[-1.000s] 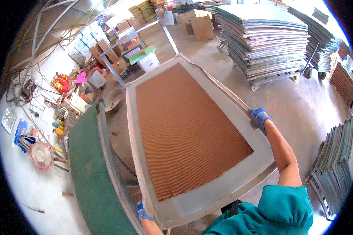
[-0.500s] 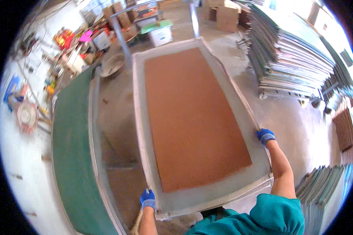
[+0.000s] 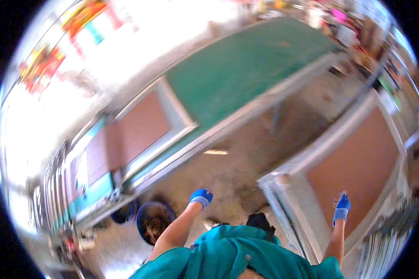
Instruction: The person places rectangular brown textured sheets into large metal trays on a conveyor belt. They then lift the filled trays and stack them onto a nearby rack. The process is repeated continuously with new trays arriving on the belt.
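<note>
1. The right sheet point(image 3: 354, 167), brown and flat, is bordered by the pale, straight-edged right frame point(image 3: 294, 190); its finer texture is lost in blur.
2. The right hand point(image 3: 341, 209) is seen over that sheet; whether the surface is touched cannot be told.
3. The left hand point(image 3: 201, 198) is held above the dull floor point(image 3: 233, 174), between the tubs point(image 3: 137, 224) and the right frame.
4. Whether the fingers of either hand are spread, pressed together or pinching cannot be told.
5. The left sheet point(image 3: 146, 122), also brown, is framed in pale edging and laid on the long green table point(image 3: 246, 69).
6. Counted: two blue gloves point(image 3: 340, 214), two framed sheets, one green table, two round tubs.
7. Thin boards point(image 3: 381, 255) are stacked at lower right, too blurred to be counted.
</note>
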Demonstrator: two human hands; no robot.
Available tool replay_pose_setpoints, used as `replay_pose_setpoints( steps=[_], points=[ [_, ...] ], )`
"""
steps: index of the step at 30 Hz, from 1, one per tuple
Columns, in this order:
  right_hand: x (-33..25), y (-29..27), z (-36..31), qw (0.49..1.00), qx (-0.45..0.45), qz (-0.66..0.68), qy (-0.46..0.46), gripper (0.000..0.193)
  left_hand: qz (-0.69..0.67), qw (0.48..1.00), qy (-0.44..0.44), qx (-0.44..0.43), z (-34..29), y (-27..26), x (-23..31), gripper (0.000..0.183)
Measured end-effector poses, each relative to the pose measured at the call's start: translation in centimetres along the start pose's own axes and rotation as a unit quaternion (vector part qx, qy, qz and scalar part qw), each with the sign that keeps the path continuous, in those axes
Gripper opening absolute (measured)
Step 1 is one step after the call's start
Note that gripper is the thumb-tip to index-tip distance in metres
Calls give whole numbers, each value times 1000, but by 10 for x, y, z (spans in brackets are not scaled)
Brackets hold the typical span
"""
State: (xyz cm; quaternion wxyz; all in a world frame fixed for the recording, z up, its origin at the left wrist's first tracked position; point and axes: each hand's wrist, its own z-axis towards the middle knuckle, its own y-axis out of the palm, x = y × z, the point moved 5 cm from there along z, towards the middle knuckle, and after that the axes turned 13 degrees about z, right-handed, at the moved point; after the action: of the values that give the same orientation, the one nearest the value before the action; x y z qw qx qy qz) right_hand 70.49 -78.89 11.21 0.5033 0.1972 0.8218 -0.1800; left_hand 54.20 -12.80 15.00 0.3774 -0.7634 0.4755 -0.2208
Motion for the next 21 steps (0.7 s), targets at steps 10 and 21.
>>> replay_pose_setpoints(
  steps=[10, 21],
  points=[
    [87, 365, -294, 868, -470, -160, -15, 52, -359, 853, -354, -138, -241, 335, -288, 30],
    [177, 562, -574, 435, -709, -509, -222, 49, -705, 524, -476, 38, -302, 449, -253, 29]
  ],
)
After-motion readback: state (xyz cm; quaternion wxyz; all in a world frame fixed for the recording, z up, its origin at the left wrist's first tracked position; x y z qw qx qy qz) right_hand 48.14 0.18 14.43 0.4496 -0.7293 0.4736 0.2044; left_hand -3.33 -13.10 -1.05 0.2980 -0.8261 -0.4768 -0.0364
